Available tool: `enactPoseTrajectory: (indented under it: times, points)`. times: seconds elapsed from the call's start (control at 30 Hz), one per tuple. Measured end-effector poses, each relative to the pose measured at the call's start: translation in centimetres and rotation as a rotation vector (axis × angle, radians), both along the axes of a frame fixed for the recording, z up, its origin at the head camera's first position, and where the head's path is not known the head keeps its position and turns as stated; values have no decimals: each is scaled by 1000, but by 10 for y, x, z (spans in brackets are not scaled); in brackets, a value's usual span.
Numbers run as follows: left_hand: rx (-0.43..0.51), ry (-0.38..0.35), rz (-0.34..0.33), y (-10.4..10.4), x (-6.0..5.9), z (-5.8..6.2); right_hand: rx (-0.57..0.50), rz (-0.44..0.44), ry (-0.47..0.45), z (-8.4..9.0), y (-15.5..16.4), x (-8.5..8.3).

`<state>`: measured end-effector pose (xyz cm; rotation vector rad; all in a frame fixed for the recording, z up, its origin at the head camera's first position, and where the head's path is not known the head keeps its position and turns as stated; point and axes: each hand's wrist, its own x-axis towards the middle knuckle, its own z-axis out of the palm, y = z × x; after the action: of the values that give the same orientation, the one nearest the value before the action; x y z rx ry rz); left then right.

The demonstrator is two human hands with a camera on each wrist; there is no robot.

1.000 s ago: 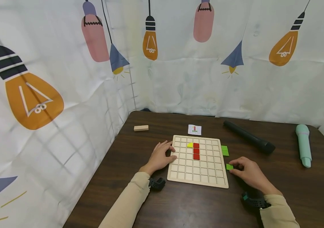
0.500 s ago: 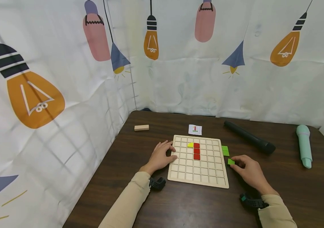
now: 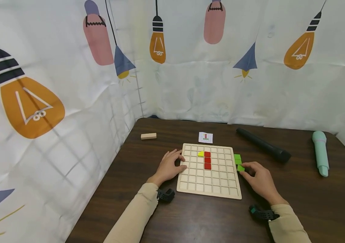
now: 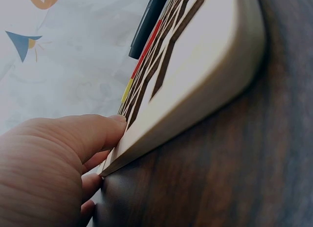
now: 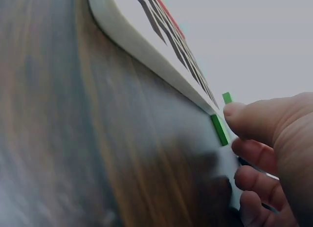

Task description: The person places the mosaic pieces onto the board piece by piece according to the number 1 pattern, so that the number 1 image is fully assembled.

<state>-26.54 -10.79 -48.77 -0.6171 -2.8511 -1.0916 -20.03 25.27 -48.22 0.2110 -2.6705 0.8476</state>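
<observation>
A pale wooden grid board (image 3: 208, 182) lies on the dark table with three red tiles (image 3: 207, 160) in a column and a yellow triangle tile (image 3: 201, 154) beside the top one. My left hand (image 3: 167, 168) holds the board's left edge; in the left wrist view the thumb (image 4: 105, 131) lies on top, with fingers by the side. Off the board's right edge, my right hand (image 3: 260, 180) pinches a green square tile (image 3: 240, 167) between thumb and fingers. Just beyond it, more green tiles (image 3: 237, 158) lie against that edge. The right wrist view shows the pinched tile (image 5: 227, 97) at the thumb tip.
A small printed pattern card (image 3: 205, 137) lies behind the board. At the back left is a wooden block (image 3: 148, 136). A black cylinder (image 3: 263, 145) and a mint-green microphone-shaped object (image 3: 321, 153) lie to the right. A patterned curtain (image 3: 184, 91) hangs behind the table (image 3: 172, 226).
My right hand has moved the pinched green tile away from me, along the board's right edge, up close to the other green tiles. My left hand stays at the board's edge.
</observation>
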Motion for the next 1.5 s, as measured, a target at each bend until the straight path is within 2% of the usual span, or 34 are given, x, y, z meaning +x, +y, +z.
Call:
enactPoseTrajectory:
  times: [0.3,0.67,0.97,1.17,1.5]
  points:
    - [-1,-24,14,0,6,-4,-37,-2,-30,0,-11,4]
    - [19,6,13,-3,5,2,-71,73,-27,-1,-44,-1]
    - [6,0,12,1,0,1,-99,71,-12,-3,-65,-2]
    - [20,-3,3,1,-1,-1,-129,73,35,-3,-75,-1]
    - [21,10,3,0,-1,-2,-124,149,46,-7,-104,-1]
